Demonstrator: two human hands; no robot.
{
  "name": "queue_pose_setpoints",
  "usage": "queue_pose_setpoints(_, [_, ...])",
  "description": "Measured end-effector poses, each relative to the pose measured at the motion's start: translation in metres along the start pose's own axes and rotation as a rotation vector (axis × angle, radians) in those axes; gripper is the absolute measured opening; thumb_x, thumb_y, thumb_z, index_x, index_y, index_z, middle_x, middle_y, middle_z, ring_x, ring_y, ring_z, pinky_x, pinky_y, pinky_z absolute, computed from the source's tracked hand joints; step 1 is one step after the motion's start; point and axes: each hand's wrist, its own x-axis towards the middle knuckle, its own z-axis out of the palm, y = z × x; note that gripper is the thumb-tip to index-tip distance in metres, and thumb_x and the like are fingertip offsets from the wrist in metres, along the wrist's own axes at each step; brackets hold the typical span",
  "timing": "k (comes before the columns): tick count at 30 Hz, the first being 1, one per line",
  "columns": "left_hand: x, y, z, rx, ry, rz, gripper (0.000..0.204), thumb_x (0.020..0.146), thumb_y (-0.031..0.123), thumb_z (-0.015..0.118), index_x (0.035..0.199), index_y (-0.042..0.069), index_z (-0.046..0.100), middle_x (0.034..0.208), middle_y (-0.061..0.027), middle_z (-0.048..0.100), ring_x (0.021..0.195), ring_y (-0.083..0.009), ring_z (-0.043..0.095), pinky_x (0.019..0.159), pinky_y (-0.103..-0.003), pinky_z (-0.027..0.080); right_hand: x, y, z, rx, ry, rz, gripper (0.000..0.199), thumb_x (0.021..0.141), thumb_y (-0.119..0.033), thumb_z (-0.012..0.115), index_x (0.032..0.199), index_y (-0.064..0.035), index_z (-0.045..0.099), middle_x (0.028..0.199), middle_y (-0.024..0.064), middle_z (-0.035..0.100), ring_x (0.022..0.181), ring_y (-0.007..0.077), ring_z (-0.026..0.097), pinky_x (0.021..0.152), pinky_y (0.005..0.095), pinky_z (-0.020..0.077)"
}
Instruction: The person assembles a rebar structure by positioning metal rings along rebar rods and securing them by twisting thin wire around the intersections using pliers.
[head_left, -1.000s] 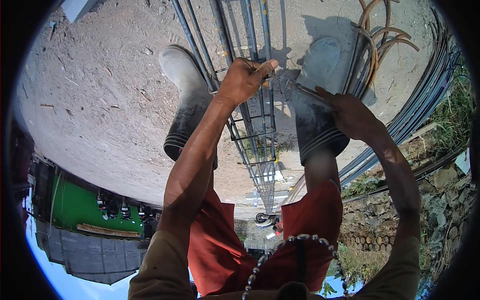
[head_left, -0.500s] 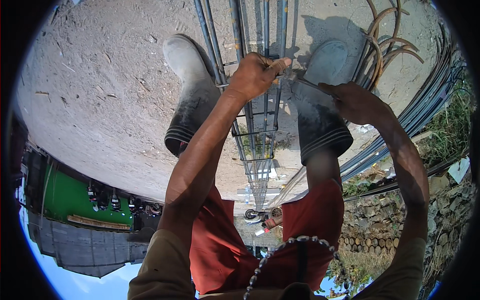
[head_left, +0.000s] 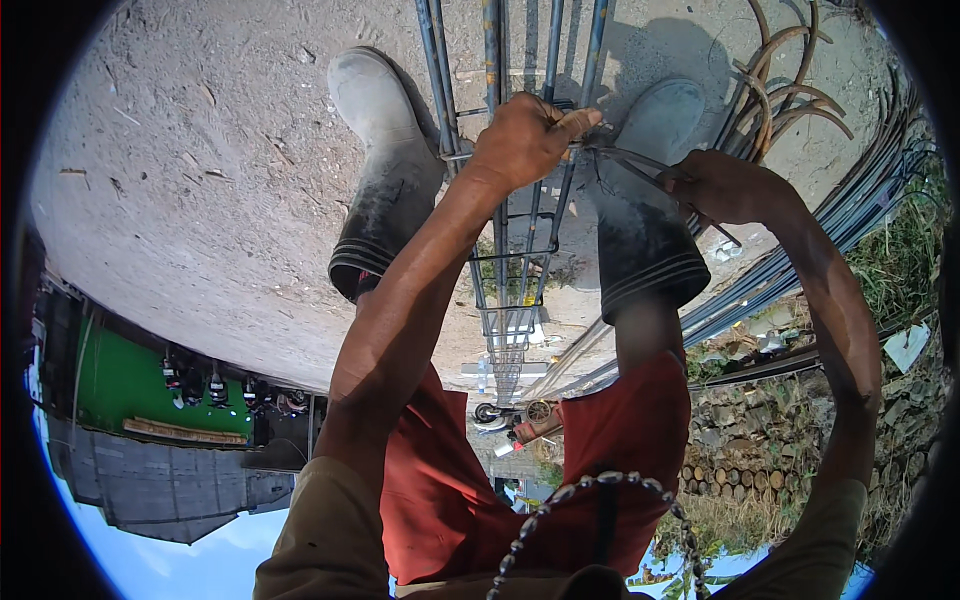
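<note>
A long rebar cage (head_left: 550, 205), with steel bars joined by square stirrups, runs between my booted feet. My left hand (head_left: 525, 142) is closed over a stirrup, its thumb stretched toward the cage's right corner bar. Whether a thin tie wire is also in its fingers, I cannot tell. Closed around one handle of a pair of pincers (head_left: 632, 163) is my right hand (head_left: 728, 187). The pincers' jaws meet the cage beside my left thumb, and their other handle slants down below my right hand, spread apart.
Grey-black rubber boots (head_left: 385, 150) flank the cage on the dirt ground. Bent rusty rods (head_left: 770, 95) lie at the upper right, beside a long bundle of thin bars (head_left: 800, 255). Grass and stacked logs (head_left: 740, 483) border the right side. Several motorbikes (head_left: 215, 385) stand at the far left.
The pincers' handles have spread apart, and my right hand has shifted slightly right. My left hand stays on the stirrup. The cage sits a little farther right in view.
</note>
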Motion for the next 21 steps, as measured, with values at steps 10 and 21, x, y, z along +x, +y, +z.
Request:
queue_pose_setpoints(10, [0.006,0.005,0.005,-0.090,-0.004,-0.005,0.059,0.077,0.054,0.063,0.059,-0.002,0.063,0.056,-0.0192,0.058,0.064,-0.0314,0.064,0.064,-0.042,0.048,-0.031,0.067,0.045,0.097,0.327,-0.119,0.026,0.092,-0.030,0.050,0.085,-0.0056,0.057,0.072,0.0050,0.059,0.057,0.0149,0.053,0.057,0.0319,0.0426])
queue_pose_setpoints(21, [0.003,-0.003,-0.001,-0.011,-0.006,0.004,0.055,0.079,0.050,0.063,0.055,0.000,0.061,0.051,-0.0150,0.057,0.054,-0.0276,0.061,0.059,-0.039,0.048,0.056,-0.001,0.086,1.309,0.110,-0.086,0.015,0.083,-0.019,0.064,0.090,-0.0120,0.053,0.082,-0.0008,0.060,0.043,-0.0036,0.033,0.035,0.0119,0.0266])
